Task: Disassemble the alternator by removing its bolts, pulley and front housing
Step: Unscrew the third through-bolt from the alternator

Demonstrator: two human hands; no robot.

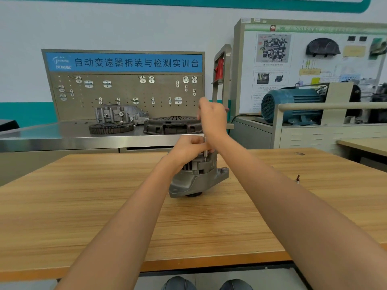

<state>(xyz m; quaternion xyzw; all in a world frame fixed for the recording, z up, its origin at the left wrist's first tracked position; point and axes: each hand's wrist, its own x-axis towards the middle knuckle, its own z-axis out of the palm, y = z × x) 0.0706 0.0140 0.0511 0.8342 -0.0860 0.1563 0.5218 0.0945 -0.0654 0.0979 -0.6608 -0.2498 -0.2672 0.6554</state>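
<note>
A grey alternator [196, 176] stands on the wooden table [104, 206], pulley side down, with its dark pulley [193, 194] just showing underneath. My left hand [188, 148] rests on top of it, fingers closed around the upper housing. A thin metal tool shaft [205, 149] rises upright from the alternator's top edge beside that hand. My right hand [211, 116] is raised above, closed on the tool's upper end, with a bit of red handle [227, 109] showing; the tool's tip is hidden.
A small loose bolt or bit [298, 178] lies on the table to the right. Behind stands a steel bench [62, 135] with a clutch cover [172, 124], a gear ring [111, 128], a gearbox casing and a pegboard. A blue motor rig [291, 105] sits at the right.
</note>
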